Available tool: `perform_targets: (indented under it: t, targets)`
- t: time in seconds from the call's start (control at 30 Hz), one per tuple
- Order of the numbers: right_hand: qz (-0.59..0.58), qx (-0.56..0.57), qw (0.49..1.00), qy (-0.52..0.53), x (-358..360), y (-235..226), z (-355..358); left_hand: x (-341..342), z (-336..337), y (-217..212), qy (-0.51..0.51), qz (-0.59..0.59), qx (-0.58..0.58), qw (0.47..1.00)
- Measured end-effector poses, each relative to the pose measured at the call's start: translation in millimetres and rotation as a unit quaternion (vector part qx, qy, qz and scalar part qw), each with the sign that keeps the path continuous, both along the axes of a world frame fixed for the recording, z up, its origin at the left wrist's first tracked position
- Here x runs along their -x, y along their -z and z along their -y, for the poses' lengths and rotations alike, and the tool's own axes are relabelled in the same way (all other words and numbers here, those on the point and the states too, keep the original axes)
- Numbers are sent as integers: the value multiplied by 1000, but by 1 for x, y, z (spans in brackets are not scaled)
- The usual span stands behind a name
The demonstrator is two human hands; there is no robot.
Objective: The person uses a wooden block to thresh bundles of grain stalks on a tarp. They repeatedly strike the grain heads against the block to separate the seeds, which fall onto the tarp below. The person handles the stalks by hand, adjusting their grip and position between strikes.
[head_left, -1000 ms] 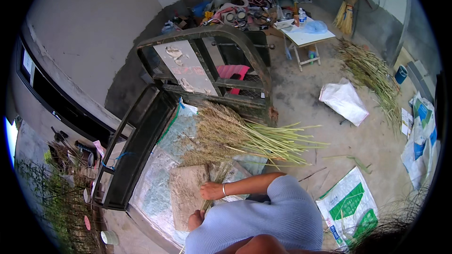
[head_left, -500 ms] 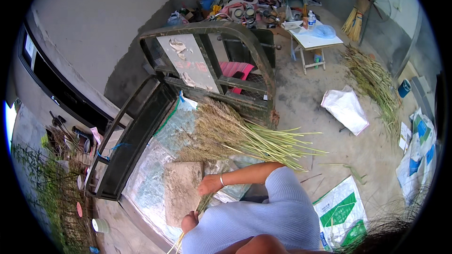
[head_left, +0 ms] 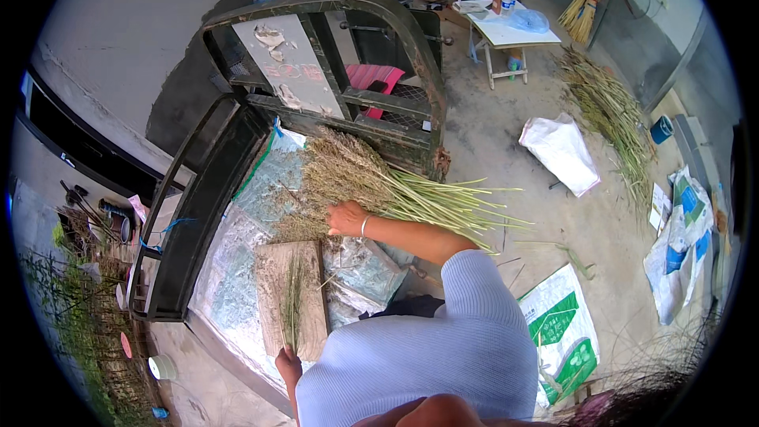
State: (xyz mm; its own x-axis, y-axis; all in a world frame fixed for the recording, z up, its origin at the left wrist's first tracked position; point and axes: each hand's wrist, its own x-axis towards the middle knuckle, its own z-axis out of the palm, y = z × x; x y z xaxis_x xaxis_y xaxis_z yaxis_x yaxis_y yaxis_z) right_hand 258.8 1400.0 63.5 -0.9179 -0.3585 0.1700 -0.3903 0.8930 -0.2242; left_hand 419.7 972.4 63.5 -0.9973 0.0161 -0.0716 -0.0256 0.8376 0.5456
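At the near left, the left hand is closed around the stems of one thin bunch of grass, which lies along one wooden board. The board rests on plastic sheets spread on the bed of one dark metal cart. Further right and farther away, the right hand lies on one big pile of grass stalks; I cannot tell if its fingers are gripping. On the right floor lie three sacks: one white sack, one green and white sack, and one blue and white sack.
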Motion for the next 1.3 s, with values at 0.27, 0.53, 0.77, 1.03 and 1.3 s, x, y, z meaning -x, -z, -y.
perform_targets:
  t: [0.27,0.53,0.77,1.03,1.3]
  targets:
    - [316,628,709,65,-58,47,157,27,-67,15,24,-1,-194,981]
    - [316,776,521,161,-79,48,131,21,-100,-9,111,29,-198,974]
    - [230,818,447,280,-93,40,108,20,-128,-4,90,118,-280,948]
    - [110,892,333,284,-79,35,52,44,-123,20,125,150,-298,935]
    - [200,861,370,287,-54,-3,45,25,-114,-39,100,133,-316,934]
